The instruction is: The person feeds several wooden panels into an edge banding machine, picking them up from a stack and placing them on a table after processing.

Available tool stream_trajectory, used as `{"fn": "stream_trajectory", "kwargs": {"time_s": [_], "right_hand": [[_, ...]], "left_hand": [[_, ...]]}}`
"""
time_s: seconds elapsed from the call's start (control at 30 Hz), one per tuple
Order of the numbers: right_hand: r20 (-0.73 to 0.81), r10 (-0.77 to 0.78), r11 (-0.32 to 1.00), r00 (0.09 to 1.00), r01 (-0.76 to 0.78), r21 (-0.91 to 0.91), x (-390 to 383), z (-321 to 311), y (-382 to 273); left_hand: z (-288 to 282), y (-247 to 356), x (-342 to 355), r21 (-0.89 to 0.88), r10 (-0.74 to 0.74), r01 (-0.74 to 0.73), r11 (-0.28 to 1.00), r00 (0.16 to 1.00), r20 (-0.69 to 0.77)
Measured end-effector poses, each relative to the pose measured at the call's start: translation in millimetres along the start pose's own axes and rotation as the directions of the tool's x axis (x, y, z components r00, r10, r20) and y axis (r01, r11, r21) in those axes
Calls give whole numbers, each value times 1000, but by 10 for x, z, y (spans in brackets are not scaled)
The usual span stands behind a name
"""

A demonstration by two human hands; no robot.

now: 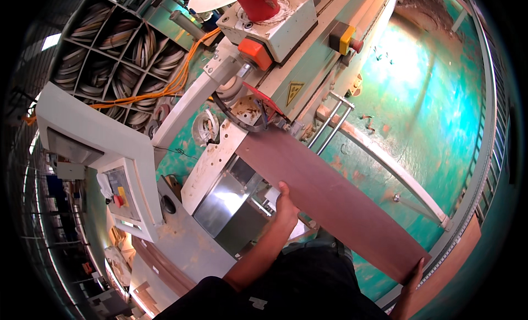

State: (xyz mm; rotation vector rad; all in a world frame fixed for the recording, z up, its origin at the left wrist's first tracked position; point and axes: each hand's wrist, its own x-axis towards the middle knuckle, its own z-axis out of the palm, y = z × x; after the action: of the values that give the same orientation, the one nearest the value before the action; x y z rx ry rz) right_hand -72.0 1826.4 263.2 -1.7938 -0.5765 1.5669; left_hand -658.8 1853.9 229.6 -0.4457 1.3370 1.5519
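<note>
A long brown board slants across the view, from the machine at the upper left down to the lower right. Its far end lies at the infeed of a large pale-green and white machine, beside a red guard plate. My left hand grips the board's near edge, thumb on top; its other fingers are mostly hidden. At the board's right end, my right hand is closed on the corner, with part of the hand below the edge.
A control console with a red button stands left. Behind it, a rack holds coiled edging strips, with orange cables in front. A white support bar and a metal rail lie right. More brown boards are lower left.
</note>
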Motion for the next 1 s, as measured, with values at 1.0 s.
{"fn": "stream_trajectory", "kwargs": {"time_s": [1.0], "right_hand": [[22,-270,909,963,263,-323,2687,-468,-1544]], "left_hand": [[576,125,121,179,287,-361,915,895,341]]}}
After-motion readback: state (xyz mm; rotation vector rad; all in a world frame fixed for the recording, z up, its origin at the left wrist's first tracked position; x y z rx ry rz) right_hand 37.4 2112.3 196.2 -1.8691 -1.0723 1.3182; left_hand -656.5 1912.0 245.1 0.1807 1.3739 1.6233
